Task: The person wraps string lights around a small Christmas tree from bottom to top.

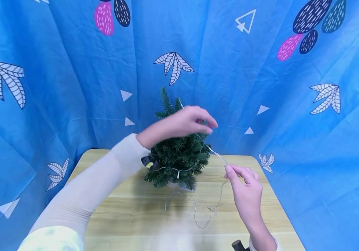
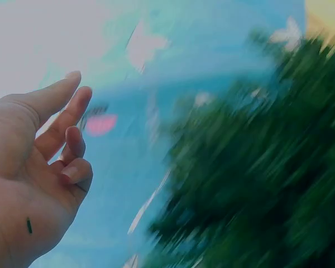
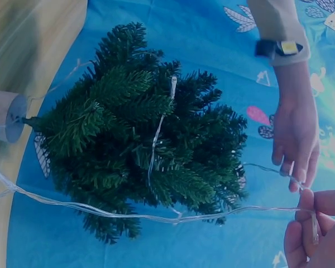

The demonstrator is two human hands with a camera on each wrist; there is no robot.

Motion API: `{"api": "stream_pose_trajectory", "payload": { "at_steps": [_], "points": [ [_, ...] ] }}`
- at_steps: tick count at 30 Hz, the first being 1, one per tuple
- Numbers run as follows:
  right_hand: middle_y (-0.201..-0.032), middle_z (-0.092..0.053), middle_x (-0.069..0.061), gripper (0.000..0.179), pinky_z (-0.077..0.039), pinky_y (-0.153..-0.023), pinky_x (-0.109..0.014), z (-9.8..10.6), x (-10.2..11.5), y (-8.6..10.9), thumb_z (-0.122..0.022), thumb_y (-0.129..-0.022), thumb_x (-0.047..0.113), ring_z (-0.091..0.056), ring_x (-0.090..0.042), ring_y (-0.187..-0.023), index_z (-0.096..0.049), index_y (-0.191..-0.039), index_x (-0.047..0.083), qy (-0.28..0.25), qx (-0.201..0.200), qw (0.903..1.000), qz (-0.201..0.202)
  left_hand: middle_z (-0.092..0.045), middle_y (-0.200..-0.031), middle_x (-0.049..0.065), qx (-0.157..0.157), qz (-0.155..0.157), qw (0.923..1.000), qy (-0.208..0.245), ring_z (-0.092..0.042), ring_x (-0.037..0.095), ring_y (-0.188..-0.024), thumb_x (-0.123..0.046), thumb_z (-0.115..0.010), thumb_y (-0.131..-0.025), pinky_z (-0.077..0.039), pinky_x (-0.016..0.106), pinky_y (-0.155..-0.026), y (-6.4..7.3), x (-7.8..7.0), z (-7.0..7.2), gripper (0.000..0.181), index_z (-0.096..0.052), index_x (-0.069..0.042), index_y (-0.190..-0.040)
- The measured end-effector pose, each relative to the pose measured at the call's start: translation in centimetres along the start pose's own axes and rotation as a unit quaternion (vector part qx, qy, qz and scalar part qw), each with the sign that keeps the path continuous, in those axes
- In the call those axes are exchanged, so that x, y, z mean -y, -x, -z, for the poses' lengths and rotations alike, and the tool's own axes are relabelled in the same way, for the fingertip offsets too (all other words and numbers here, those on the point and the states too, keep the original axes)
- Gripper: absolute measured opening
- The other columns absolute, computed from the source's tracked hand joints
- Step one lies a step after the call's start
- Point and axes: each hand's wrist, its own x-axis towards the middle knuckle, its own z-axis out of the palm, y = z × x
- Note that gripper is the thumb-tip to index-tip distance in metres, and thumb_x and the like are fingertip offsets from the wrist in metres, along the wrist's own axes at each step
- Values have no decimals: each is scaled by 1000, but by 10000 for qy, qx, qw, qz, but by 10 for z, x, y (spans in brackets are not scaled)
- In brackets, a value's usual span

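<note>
A small artificial Christmas tree [image 1: 179, 155] stands on the table, with a thin string of clear lights [image 3: 173, 219] looped around its branches. My right hand [image 1: 246, 188] pinches the light string between thumb and fingertips, to the right of the tree. From that pinch one stretch runs up to the tree, and another hangs down to the tabletop. My left hand [image 1: 192, 122] is raised in front of the upper tree, palm bare and fingers loosely bent, holding nothing. The left wrist view is blurred; there the left hand [image 2: 42, 162] is apart from the branches.
Loose light string [image 1: 202, 227] lies in curves on the wooden table [image 1: 120, 216] in front of the tree. A pale round base [image 3: 8, 116] supports the trunk. Blue patterned cloth [image 1: 229, 87] hangs behind and on both sides.
</note>
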Motion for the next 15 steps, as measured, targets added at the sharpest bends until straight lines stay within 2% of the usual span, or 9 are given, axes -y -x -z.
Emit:
{"api": "stream_pose_trajectory", "payload": {
  "at_steps": [1, 3, 6, 7, 8, 10, 12, 14, 15],
  "points": [
    [-85, -69, 3, 15, -35, -93, -34, 0, 0, 0, -71, -96, 26, -45, -8, -113, -77, -85, 18, -11, 2, 10000, 14, -71, -117, -9, 114, -134, 9997, -149, -60, 11, -92, -27, -72, -95, -49, 30, -96, 2, -3, -9, 26, -73, -21, -120],
    [-85, -69, 3, 15, -36, -93, -35, 0, 0, -1, -71, -96, 27, -45, -8, -112, -77, -86, 18, -32, -4, 10000, 30, -71, -116, -10, 318, -318, 9983, -381, -57, 10, -94, -28, -71, -95, -48, 29, -96, 7, -6, -25, 26, -74, -22, -121],
    [-85, -69, 3, 14, -36, -92, -35, -1, 0, -2, -71, -96, 26, -46, -9, -110, -77, -87, 17, -24, -18, 10000, 44, -71, -115, -14, 457, -385, 9958, -693, -57, 7, -99, -32, -70, -96, -48, 28, -96, 12, -6, -44, 24, -74, -26, -119],
    [-85, -69, 3, 14, -36, -91, -34, -1, 0, -2, -71, -96, 26, -46, -9, -110, -78, -87, 17, -20, -24, 10000, 51, -71, -114, -15, 445, -410, 9951, -776, -57, 7, -100, -33, -70, -96, -49, 27, -94, 14, -5, -48, 22, -75, -27, -117],
    [-84, -69, 3, 14, -36, -91, -34, -1, -1, -2, -71, -96, 26, -47, -9, -110, -78, -87, 17, -13, -31, 10000, 58, -71, -112, -16, 411, -448, 9945, -851, -55, 6, -100, -34, -69, -96, -50, 26, -86, 15, -3, -51, 20, -76, -28, -115],
    [-84, -68, 3, 14, -36, -90, -32, -1, -1, -2, -71, -96, 26, -47, -9, -109, -78, -87, 17, -1, -40, 10000, 69, -71, -108, -17, 243, -627, 9926, -1013, -54, 5, -97, -33, -69, -96, -48, 23, -81, 16, -1, -54, 16, -78, -29, -109],
    [-84, -69, 3, 14, -36, -90, -32, -1, -1, -2, -71, -96, 26, -47, -9, -109, -78, -87, 17, 10, -39, 10000, 88, -73, -104, -16, -30, -978, 9882, -1180, -51, 6, -88, -31, -70, -96, -43, 23, -77, 16, 2, -54, 12, -79, -28, -103],
    [-84, -69, 2, 15, -36, -91, -34, -1, -1, -2, -71, -96, 26, -47, -10, -109, -78, -88, 16, -19, -17, 10000, 88, -74, -100, -14, -400, -1430, 9780, -1464, -49, 8, -83, -29, -73, -94, -39, 23, -75, 14, 4, -50, 10, -81, -26, -99],
    [-84, -69, 2, 14, -36, -91, -34, -1, 0, -2, -71, -96, 26, -47, -10, -110, -78, -89, 16, -40, 3, 10000, 68, -74, -99, -13, -603, -1671, 9704, -1636, -48, 9, -81, -28, -74, -92, -36, 24, -73, 12, 5, -48, 9, -81, -25, -97]
  ]
}}
